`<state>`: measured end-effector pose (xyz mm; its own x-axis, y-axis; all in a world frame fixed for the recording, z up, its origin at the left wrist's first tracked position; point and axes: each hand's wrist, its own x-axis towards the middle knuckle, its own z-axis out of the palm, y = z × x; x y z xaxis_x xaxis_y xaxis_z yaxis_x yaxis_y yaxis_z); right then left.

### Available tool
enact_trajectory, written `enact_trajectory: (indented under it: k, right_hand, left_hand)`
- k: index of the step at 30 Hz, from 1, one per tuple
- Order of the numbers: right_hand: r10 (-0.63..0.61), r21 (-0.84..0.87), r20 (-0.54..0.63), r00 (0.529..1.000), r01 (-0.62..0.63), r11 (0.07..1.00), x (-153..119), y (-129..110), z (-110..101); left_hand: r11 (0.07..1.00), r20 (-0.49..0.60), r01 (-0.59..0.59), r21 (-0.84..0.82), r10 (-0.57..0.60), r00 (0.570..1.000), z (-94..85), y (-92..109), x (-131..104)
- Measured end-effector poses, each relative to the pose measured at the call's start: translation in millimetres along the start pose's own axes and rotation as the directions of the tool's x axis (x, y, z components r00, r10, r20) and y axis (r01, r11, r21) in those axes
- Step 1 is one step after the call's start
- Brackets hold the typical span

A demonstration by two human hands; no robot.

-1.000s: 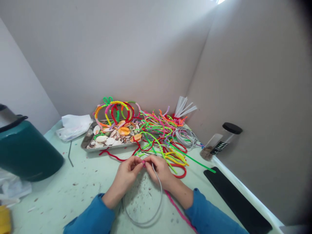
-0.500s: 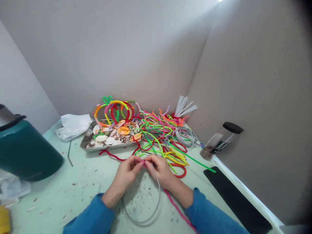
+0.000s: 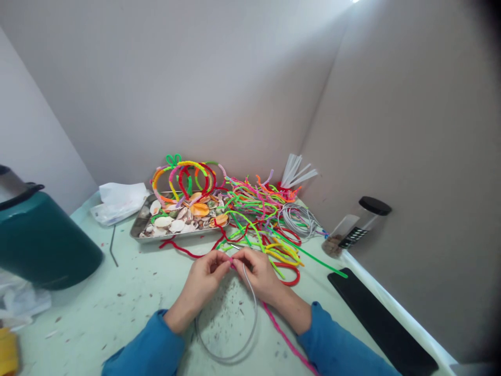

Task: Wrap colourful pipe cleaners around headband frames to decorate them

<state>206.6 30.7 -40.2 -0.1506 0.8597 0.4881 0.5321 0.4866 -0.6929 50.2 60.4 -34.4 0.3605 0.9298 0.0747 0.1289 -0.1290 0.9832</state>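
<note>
My left hand and my right hand meet fingertip to fingertip at the middle of the table. Both pinch a bright pink pipe cleaner where it sits on a thin grey wire loop. The loop hangs toward me between my wrists, its upper part hidden by my fingers. Under my right forearm runs the pipe cleaner's long tail, toward the near edge. Just beyond my fingers, a silver pointed tip and a red handle-like loop show among loose pipe cleaners.
A metal tray holds seashells, with colourful wrapped hoops behind. Grey wire coil, clear black-lidded jar and black strip lie right. Left are a teal bottle, white packet and thin metal rod.
Almost nothing differs. Both hands keep the same pinch on the pink pipe cleaner and grey loop; the whole view has shifted very slightly.
</note>
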Motion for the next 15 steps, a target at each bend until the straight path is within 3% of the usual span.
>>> enact_trajectory:
  k: [15]
  right_hand:
    - [-0.069,-0.05,0.032,0.997,0.071,0.996,-0.9,-1.4,-2.2]
  left_hand:
    - [0.996,-0.023,-0.014,0.084,0.016,1.0,0.8,-3.3,0.8]
